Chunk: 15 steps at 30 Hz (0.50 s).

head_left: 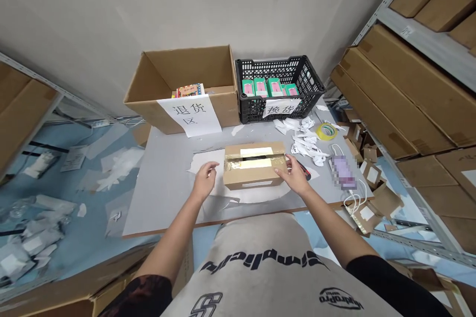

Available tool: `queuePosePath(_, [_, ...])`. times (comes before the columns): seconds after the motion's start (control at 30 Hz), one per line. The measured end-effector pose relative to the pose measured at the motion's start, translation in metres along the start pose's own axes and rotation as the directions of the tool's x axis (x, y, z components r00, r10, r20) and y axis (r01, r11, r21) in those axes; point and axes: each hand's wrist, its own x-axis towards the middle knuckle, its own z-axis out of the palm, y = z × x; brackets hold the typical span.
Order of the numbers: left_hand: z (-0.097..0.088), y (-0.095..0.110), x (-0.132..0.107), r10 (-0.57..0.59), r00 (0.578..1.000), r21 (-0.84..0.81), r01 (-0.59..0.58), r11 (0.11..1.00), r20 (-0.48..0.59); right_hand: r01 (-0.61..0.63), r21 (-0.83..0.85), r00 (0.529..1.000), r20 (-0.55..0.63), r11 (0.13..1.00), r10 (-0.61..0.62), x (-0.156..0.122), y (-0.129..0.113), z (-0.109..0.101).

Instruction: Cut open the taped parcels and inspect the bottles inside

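- Taped cardboard carton (pixel 255 166) sits mid-surface on the grey table (pixel 167 193).
- Right hand (pixel 295 176) rests against its right end, grip open.
- Left hand (pixel 204 181) hovers just beside its left end, grip open.
- Yellow tape roll (pixel 326 132) lies to the right, near a black plastic crate (pixel 278 63).

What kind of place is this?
Probably a warehouse returns room: metal shelves hold cardboard cartons, an open box carries a paper sign saying returns area, and a roll of packing tape lies on the grey table.
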Motion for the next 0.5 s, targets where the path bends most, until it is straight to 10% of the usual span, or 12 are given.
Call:
queuePosePath(0.23, [0.015,0.083,0.010,0.377,0.866,0.447,-0.495,0.746,0.330,0.185,-0.237,0.978,0.141,0.954,-0.155,-0.007,0.007,-0.010])
queuePosePath(0.5, [0.027,0.099,0.060,0.465,0.873,0.606,-0.450,0.656,0.145,0.323,-0.414,0.946,0.147,0.851,-0.288,-0.004,-0.015,-0.020])
